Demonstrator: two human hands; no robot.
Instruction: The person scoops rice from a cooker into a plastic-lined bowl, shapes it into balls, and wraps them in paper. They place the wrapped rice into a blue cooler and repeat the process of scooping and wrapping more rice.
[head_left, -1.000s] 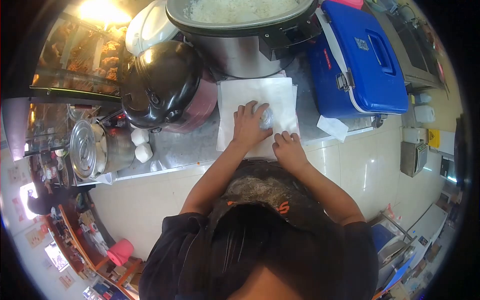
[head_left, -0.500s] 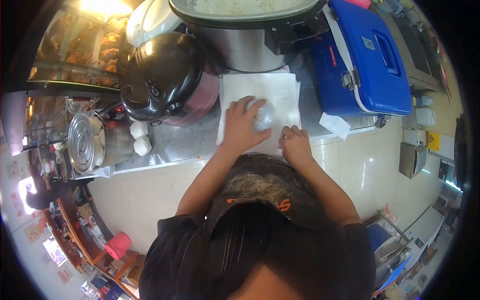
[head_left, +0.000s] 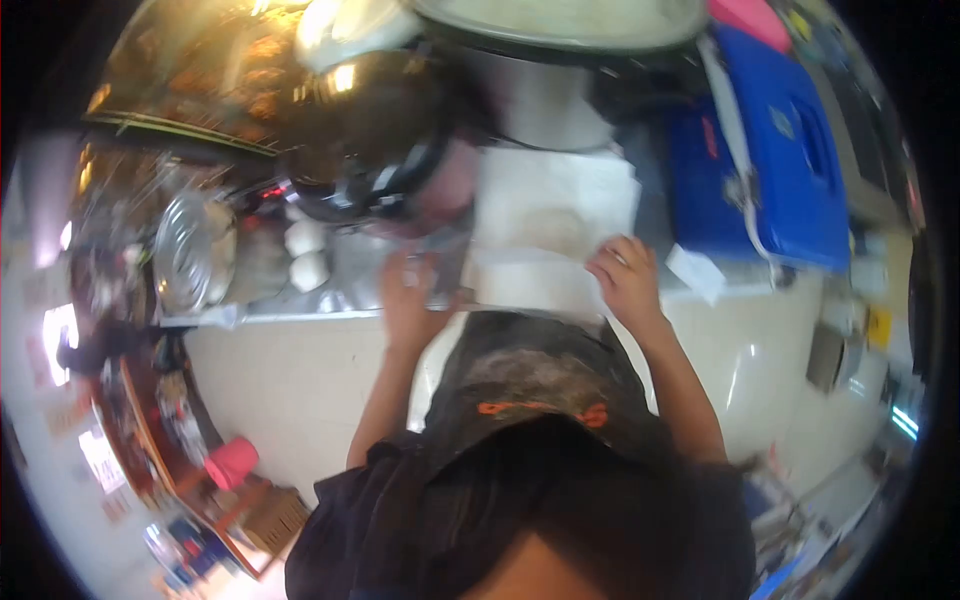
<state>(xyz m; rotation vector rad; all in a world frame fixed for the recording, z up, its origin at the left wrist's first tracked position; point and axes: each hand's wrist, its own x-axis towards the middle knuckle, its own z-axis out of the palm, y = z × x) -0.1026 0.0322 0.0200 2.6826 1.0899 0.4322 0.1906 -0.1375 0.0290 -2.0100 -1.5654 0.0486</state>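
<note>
Closest to my head camera, a dark apron [head_left: 540, 375] with orange lettering hangs below the table [head_left: 350, 265], and both my hands reach past it to the table's near edge. My left hand [head_left: 405, 300] sits left of the white sheets [head_left: 510, 195], its fingers pointing away from me; motion blur smears them, so I cannot tell whether they are spread or gripping anything. My right hand [head_left: 628, 280] is at the right edge of the sheets with its fingers bent, and I cannot tell whether they pinch the paper. The sheets lie flat on the table between my hands, with a faint tan round patch [head_left: 553, 230] on top. Right of my right hand, a white slip [head_left: 697, 273] lies near the table's edge. Left of my left hand are two white lumps [head_left: 307, 255], one beyond the other. Farther back stand a dark-lidded cooker [head_left: 370, 130] on the left, a blue cooler [head_left: 790, 150] on the right, and between them a large rimmed pot [head_left: 565, 38] with whitish contents.
</note>
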